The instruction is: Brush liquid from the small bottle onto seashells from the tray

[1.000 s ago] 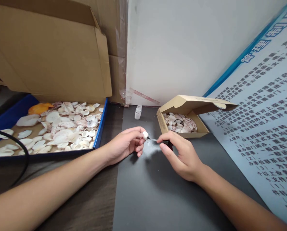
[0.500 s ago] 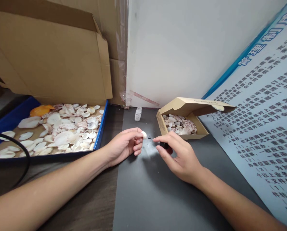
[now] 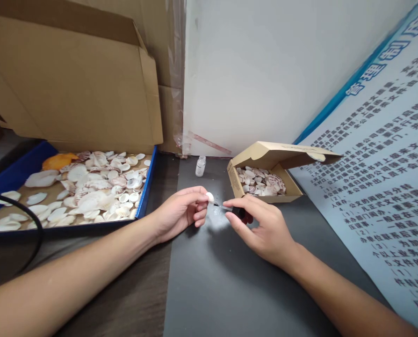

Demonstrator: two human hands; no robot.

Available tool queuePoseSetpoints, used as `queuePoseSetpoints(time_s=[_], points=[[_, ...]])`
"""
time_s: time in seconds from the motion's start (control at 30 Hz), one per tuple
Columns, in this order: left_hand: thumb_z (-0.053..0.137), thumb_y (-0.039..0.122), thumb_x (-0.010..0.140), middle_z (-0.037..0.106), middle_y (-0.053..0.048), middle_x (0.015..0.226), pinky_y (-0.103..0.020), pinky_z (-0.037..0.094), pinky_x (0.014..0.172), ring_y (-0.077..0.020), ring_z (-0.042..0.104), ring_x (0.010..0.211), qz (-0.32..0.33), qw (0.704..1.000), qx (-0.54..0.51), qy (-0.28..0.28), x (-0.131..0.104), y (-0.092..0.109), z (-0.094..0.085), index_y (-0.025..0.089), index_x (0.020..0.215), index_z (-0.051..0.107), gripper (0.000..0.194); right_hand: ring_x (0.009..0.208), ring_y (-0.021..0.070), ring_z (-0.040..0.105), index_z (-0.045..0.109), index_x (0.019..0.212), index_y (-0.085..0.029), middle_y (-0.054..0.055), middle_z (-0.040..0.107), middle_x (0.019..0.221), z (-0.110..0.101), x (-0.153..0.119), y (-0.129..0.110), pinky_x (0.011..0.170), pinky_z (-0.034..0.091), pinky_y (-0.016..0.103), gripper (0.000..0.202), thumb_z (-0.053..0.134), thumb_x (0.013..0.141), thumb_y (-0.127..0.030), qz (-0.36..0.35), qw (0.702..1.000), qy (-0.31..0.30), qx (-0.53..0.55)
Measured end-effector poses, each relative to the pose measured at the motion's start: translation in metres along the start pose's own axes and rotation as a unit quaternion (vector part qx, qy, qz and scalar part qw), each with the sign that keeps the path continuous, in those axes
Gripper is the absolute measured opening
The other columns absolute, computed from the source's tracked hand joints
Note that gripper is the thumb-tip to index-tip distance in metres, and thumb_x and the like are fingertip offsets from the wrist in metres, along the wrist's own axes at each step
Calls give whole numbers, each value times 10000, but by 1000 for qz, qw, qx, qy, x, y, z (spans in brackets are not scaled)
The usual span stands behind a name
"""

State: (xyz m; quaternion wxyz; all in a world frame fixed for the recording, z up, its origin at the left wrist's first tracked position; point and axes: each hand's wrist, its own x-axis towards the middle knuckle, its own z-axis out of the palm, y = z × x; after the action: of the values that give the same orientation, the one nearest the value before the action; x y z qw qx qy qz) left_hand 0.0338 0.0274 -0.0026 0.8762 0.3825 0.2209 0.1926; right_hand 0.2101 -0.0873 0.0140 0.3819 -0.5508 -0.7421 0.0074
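Observation:
Between thumb and fingers, my left hand (image 3: pixel 186 206) pinches a small white ribbed seashell (image 3: pixel 211 197). My right hand (image 3: pixel 260 224) is closed around the black cap of a small brush (image 3: pixel 237 211). Its thin stem points left, with the dark tip at or very near the shell's lower edge; whether they touch I cannot tell. Behind the hands, a small clear glass bottle (image 3: pixel 200 166) with a pale label stands uncapped on the dark grey mat (image 3: pixel 209 290).
A blue-sided box (image 3: pixel 146 187) on the left holds many shells and has its cardboard lid raised. At the right back, a smaller cardboard box (image 3: pixel 235 180) contains more shells. A black cable (image 3: pixel 37 220) curves at far left. A printed poster (image 3: pixel 380 154) leans along the right.
My right hand has turned slightly, so the brush's stem and black cap show more clearly. The brush tip has shifted left, closer to the shell. My left hand stays nearly still.

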Motion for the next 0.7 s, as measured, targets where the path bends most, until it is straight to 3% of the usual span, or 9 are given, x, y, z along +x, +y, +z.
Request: queuePoseSetpoints(time_s=[0.2, 0.57, 0.7], points=[[643, 173, 828, 416, 55, 593, -186, 368, 470, -66, 425, 488, -2, 1000, 19, 6, -1, 0, 0, 143, 785, 588, 76, 528, 101, 609, 706, 967, -181, 25, 768, 811, -2, 0, -1, 528, 499, 217, 115, 607, 952, -238, -10, 1000, 0, 20], [601, 155, 829, 401, 53, 600, -189, 365, 478, -68, 401, 496, -6, 1000, 28, -1, 0, -1, 0, 149, 805, 593, 26, 529, 101, 570, 675, 927, -188, 6, 722, 768, -1, 0, 0, 533, 470, 232, 77, 602, 937, -210, 31, 999, 9, -19], [578, 142, 834, 392, 52, 604, -189, 364, 476, -68, 399, 496, -6, 999, 31, 2, -1, -1, 1, 151, 793, 581, 42, 561, 112, 580, 669, 981, -196, 17, 708, 791, -1, -1, 2, 545, 482, 239, 96, 582, 956, -228, 9, 1000, -2, 17]])
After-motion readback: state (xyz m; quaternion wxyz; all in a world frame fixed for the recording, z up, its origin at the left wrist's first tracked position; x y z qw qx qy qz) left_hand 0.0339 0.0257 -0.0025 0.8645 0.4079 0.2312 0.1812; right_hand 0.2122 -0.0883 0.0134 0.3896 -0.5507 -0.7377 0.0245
